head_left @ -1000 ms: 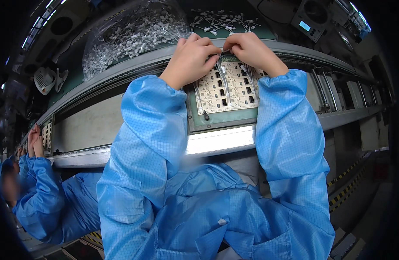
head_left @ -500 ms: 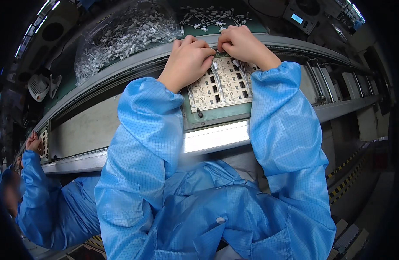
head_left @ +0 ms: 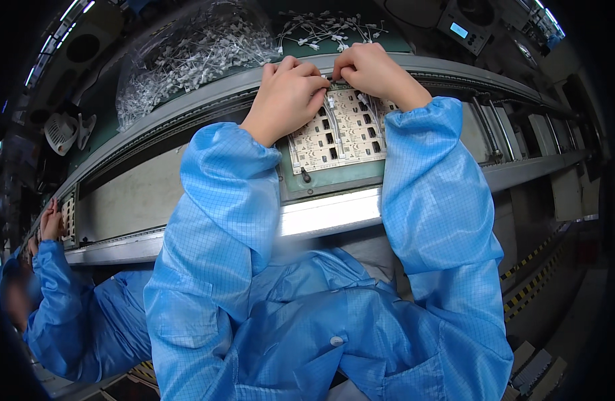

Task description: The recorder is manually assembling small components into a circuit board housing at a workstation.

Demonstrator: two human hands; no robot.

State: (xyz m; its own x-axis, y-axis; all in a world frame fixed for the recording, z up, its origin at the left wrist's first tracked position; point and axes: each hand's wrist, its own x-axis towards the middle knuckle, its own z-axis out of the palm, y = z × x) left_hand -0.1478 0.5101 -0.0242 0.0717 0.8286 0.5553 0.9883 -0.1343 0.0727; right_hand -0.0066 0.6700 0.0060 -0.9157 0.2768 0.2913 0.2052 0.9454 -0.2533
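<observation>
A cream circuit board panel [head_left: 353, 137] with rows of black components lies on a green carrier plate [head_left: 347, 184] between the rails in front of me. Thin white wires with small connectors [head_left: 333, 110] run across the panel. At its far edge, my left hand [head_left: 287, 93] has thumb and fingers pinched together. Just to its right, my right hand [head_left: 376, 72] is also closed in a pinch, fingers curled down. The two sets of fingertips nearly meet, and whatever is between them is too small and covered to make out.
Beyond the rail [head_left: 180, 110] lies a clear plastic bag [head_left: 187, 73] full of white connector wires. More loose wires [head_left: 327, 28] are spread on the green surface behind my hands. At the left, a co-worker's hand [head_left: 51, 220] is over another board. A small white fan [head_left: 61, 132] stands nearby.
The panel and carrier appear shifted very slightly left. My hands keep their pinch at the far edge, with the right hand slightly lower in the picture. The co-worker's hand has tilted upward.
</observation>
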